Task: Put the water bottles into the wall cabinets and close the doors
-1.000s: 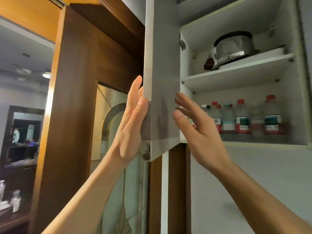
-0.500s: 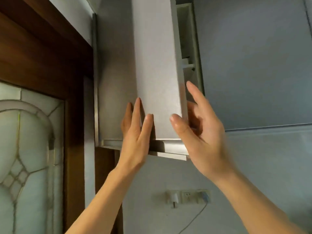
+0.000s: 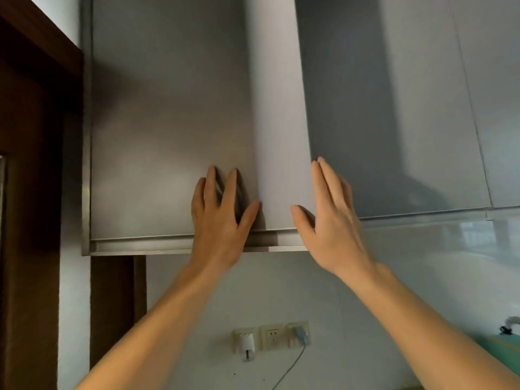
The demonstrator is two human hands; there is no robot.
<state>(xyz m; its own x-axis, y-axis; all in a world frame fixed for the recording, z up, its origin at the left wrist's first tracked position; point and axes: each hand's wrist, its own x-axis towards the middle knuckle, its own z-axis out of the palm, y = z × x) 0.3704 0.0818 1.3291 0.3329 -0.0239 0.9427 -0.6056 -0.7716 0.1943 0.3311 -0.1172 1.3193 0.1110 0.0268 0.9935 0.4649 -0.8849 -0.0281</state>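
Wall cabinet (image 3: 174,108) fills the upper view; I judge its left door (image 3: 168,136) to sit flush or nearly so against the carcass, with the neighbouring door (image 3: 394,108) already flat. Water bottles: not visible, presumably behind these doors; I cannot confirm from here.

My left hand (image 3: 219,220) lies flat on the left door near its lower right corner, fingers straight and spread, pressing, gripping nothing. My right hand (image 3: 329,220) is also flat and uncurled, fingers together, at the seam between the two doors; contact with the panel looks likely, not certain.

Below: bare wall with a socket strip (image 3: 271,337), one plug and cable (image 3: 299,337) in it.

Risks, as I judge them:
- Door rebounds if I release before the hinge seats; cause, a light push.
- Right fingertips near the seam could be pinched if the door has travel left.
- Bottle standing proud inside would block full closure; unverifiable.
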